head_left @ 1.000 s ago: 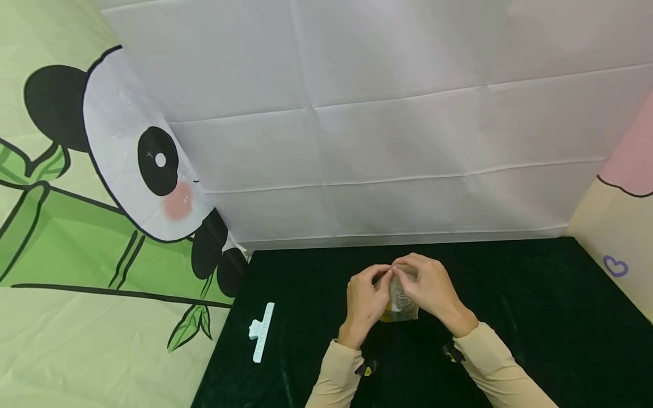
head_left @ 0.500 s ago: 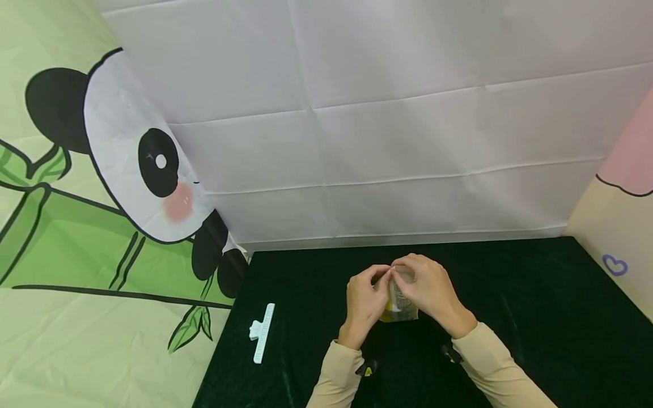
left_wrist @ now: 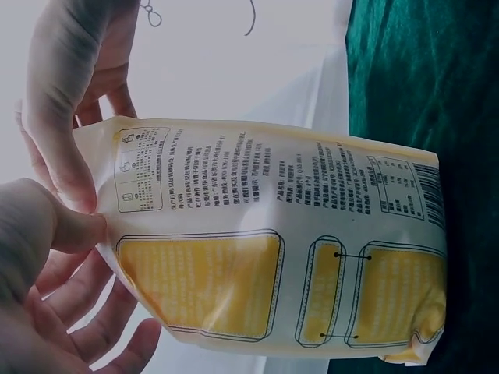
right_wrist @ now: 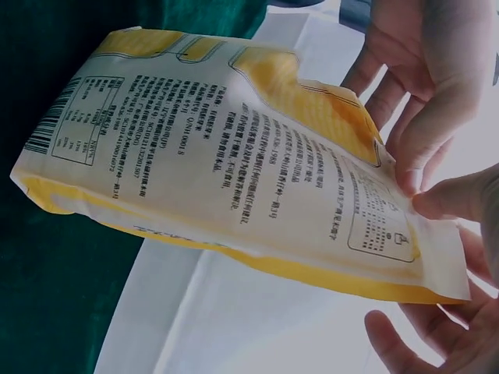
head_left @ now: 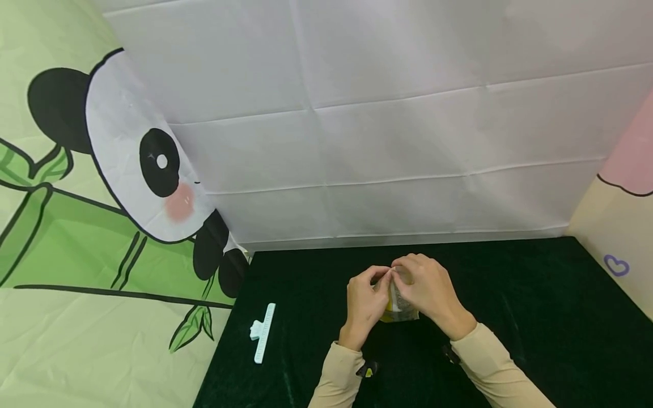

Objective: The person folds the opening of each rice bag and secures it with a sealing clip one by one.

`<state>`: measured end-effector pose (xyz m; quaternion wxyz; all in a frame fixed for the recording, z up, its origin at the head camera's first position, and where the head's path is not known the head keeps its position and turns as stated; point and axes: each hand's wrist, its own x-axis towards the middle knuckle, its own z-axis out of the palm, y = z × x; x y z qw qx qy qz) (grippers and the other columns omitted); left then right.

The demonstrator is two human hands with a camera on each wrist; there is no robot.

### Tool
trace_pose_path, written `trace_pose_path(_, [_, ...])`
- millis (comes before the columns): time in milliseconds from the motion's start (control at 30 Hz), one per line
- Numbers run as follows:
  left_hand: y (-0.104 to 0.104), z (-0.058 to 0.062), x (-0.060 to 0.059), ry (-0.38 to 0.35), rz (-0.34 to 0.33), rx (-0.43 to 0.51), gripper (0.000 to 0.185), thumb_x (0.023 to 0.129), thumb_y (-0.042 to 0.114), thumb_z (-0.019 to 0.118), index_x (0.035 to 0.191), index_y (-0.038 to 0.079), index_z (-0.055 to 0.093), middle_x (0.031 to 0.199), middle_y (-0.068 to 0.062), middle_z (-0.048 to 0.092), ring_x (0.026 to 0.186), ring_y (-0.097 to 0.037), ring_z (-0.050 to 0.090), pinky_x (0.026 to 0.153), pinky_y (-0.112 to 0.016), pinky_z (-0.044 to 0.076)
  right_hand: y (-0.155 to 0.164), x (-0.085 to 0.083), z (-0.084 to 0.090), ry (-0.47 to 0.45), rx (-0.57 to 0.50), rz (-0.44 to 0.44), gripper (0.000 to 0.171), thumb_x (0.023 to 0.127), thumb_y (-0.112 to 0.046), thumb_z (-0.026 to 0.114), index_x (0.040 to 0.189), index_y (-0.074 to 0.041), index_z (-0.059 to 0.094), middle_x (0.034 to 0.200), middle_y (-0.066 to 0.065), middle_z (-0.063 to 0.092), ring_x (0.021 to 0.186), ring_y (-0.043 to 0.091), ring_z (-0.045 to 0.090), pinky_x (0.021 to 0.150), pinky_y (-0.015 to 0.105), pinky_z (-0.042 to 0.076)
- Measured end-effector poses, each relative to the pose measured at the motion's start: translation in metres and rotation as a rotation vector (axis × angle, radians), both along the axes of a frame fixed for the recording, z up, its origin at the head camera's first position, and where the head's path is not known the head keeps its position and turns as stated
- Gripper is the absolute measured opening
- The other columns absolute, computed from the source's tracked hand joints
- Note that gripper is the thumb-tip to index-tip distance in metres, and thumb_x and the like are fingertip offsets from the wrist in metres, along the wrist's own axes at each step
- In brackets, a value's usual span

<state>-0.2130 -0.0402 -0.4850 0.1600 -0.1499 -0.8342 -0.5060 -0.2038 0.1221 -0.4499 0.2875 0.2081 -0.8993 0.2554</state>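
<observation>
A white and yellow food packet (head_left: 399,309) with printed lettering and a barcode stands on the dark green cloth. Both hands meet at its top edge. My left hand (head_left: 366,300) pinches that edge between thumb and fingertips, and my right hand (head_left: 431,289) pinches it right beside. In the left wrist view the packet (left_wrist: 273,241) lies sideways in the picture, its top at the thumbs; the right wrist view shows the same printed side of the packet (right_wrist: 226,156). A pale blue bag clip (head_left: 263,334) lies to the left of the hands.
The green cloth (head_left: 510,294) covers the table. Behind it hangs a white sheet (head_left: 398,141); a panda-print curtain (head_left: 117,170) borders the left, and a cream and pink one (head_left: 612,238) the right. A dark wrist camera (head_left: 368,369) sits at the left cuff.
Almost nothing differs: both hands stay at the packet's top edge with only tiny finger shifts. The bag clip lies where it was.
</observation>
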Motion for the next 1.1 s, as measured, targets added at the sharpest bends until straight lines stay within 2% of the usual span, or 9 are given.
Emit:
trace_pose_path(367, [-0.0026,-0.0015,0.0012,-0.032,-0.006,0.016,0.015,0.106,0.020,0.068,0.112,0.013,0.079,0.109,-0.003,0.081,0.102,-0.019,0.077,0.093,-0.042,0.063,-0.0010,-0.0015,-0.0020,0.100,0.043,0.004,0.015,0.086,-0.013,0.086,0.097,-0.006,0.080,0.093,0.008,0.078,0.084,0.025,0.071,0.072,0.042,0.062])
trace_pose_path(567, [-0.0037,-0.0009,0.0024,-0.032,-0.004,0.018,0.016,0.106,0.021,0.067,0.112,0.013,0.080,0.108,-0.003,0.082,0.099,-0.018,0.077,0.089,-0.036,0.064,-0.0013,-0.0031,-0.0021,0.103,0.042,0.018,0.016,0.085,-0.014,0.088,0.096,-0.006,0.079,0.093,0.008,0.078,0.085,0.025,0.071,0.074,0.042,0.062])
trace_pose_path(733, [-0.0047,-0.0028,0.0026,-0.039,0.021,0.001,0.018,0.106,0.026,0.067,0.110,0.014,0.080,0.106,-0.002,0.082,0.096,-0.018,0.077,0.084,-0.036,0.064,-0.0013,-0.0035,-0.0005,0.097,0.062,0.041,0.021,0.085,-0.012,0.088,0.104,-0.004,0.080,0.098,0.009,0.079,0.087,0.026,0.072,0.076,0.043,0.062])
trace_pose_path(1100, [-0.0066,-0.0056,0.0019,-0.061,0.033,-0.031,0.020,0.107,0.030,0.066,0.112,0.016,0.080,0.108,0.000,0.082,0.097,-0.016,0.076,0.086,-0.034,0.063,0.0001,-0.0060,0.0055,0.131,0.180,0.074,0.016,0.086,-0.012,0.087,0.099,-0.006,0.079,0.095,0.008,0.078,0.085,0.025,0.071,0.079,0.044,0.062])
